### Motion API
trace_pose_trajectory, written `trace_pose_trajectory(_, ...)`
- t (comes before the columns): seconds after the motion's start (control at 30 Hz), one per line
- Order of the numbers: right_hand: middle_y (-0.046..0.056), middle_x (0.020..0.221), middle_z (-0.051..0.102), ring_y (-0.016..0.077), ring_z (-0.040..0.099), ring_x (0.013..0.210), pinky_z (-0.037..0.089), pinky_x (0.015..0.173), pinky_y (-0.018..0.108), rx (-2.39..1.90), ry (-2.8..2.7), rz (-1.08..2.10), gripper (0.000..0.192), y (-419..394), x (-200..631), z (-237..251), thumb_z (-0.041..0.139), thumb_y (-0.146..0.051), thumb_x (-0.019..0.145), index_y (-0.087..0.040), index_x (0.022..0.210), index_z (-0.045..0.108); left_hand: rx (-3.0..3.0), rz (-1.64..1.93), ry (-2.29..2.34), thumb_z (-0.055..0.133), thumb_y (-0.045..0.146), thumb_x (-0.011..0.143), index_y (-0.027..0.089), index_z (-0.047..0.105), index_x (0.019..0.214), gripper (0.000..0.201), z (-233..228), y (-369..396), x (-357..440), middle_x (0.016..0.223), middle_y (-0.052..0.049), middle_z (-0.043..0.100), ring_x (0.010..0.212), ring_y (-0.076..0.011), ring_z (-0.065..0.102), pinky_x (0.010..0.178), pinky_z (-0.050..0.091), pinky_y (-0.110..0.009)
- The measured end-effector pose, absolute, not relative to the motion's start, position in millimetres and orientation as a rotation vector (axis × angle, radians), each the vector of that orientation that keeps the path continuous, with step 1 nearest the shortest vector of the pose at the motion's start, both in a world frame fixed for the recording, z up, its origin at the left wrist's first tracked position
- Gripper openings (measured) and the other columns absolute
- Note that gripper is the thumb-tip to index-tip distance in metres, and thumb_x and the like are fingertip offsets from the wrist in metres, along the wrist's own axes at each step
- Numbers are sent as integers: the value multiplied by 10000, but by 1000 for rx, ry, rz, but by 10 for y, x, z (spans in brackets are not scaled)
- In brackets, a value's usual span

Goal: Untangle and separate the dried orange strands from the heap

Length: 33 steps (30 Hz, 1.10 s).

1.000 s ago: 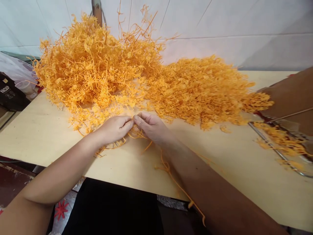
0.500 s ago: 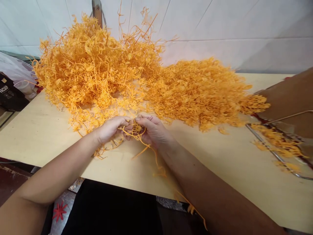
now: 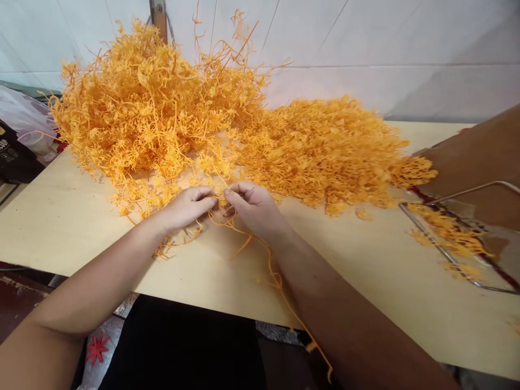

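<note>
Pinching a few orange strands (image 3: 227,222) between both hands, left hand (image 3: 187,207) and right hand (image 3: 252,208), we have lowered them back onto the worktop (image 3: 365,260); beyond, the orange heap (image 3: 195,124) lies unchanged.

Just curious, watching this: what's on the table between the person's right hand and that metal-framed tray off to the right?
In the head view, mostly bare table lies between the right hand and the tray, with one small orange scrap near the big orange pile.
</note>
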State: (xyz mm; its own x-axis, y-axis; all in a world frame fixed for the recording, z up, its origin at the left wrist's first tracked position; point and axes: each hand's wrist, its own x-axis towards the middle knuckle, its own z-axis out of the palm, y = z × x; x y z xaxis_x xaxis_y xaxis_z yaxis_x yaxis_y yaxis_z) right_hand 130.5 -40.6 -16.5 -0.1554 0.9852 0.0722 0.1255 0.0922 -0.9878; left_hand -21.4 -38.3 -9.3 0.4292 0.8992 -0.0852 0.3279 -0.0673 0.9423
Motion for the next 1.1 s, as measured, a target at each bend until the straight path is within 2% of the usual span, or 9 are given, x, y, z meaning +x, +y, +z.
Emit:
trace_pose_trajectory(0.17,-47,462,442,58,445,431,385,447,205,-1223,-1552,1133,279,-423,1296,-192,541,-297,745,-173,526,420,1942,691,1190,586,418,697,145,501,636,292,-144,-387,-223,595,38,424,560,-60,377,518,301,-194)
trace_pose_trajectory(0.3,-38,515,487,65,486,460,443,459,214,-1109,-1471,1343,365,-419,1282,-202,613,-441,693,-172,540,421,1950,672,1142,482,397,783,144,527,651,289,-178,-357,-227,607,27,454,577,-68,403,559,327,-206)
trace_pose_trajectory(0.43,-18,475,529,83,503,440,434,435,219,-943,-1322,1611,387,-428,1278,-187,668,-500,621,-161,556,494,1684,623,869,490,383,791,132,522,652,289,-113,-361,-247,627,12,505,585,-67,450,593,360,-213)
trace_pose_trajectory(0.57,-2,471,565,95,506,401,426,407,231,-808,-1140,1755,322,-466,1227,-176,689,-433,604,-160,559,524,1341,670,682,553,453,750,138,458,579,371,-49,-399,-259,554,28,435,522,-59,420,548,348,-212)
trace_pose_trajectory(0.7,-7,458,543,103,484,378,414,380,245,-773,-1109,1836,265,-491,1211,-132,680,-377,592,-166,563,521,1098,707,583,662,417,671,142,438,551,374,-44,-416,-270,516,41,404,494,-58,424,541,380,-216)
trace_pose_trajectory(0.87,-54,439,387,38,391,413,363,396,160,-604,-758,1736,281,-472,1400,51,641,-237,612,-180,475,403,1019,862,344,591,348,736,150,341,425,446,39,-437,-325,523,-19,478,674,-123,574,705,457,-249)
trace_pose_trajectory(0.93,-52,472,374,41,402,449,405,451,164,-586,-697,1659,295,-460,1471,92,625,-264,668,-182,492,402,954,921,393,573,311,753,138,390,460,386,46,-437,-323,549,-19,500,684,-118,590,668,462,-229)
trace_pose_trajectory(1.0,-32,531,434,67,451,495,450,494,211,-672,-787,1621,289,-452,1495,79,613,-374,707,-187,551,457,917,884,521,593,254,733,121,506,604,205,14,-428,-295,631,-20,561,620,-105,591,550,439,-205)
trace_pose_trajectory(1.1,-10,631,504,92,508,558,475,501,246,-773,-1023,1644,294,-453,1468,5,677,-419,652,-181,621,509,919,828,709,604,150,695,123,549,789,112,-56,-412,-231,648,8,565,451,-53,506,414,320,-161)
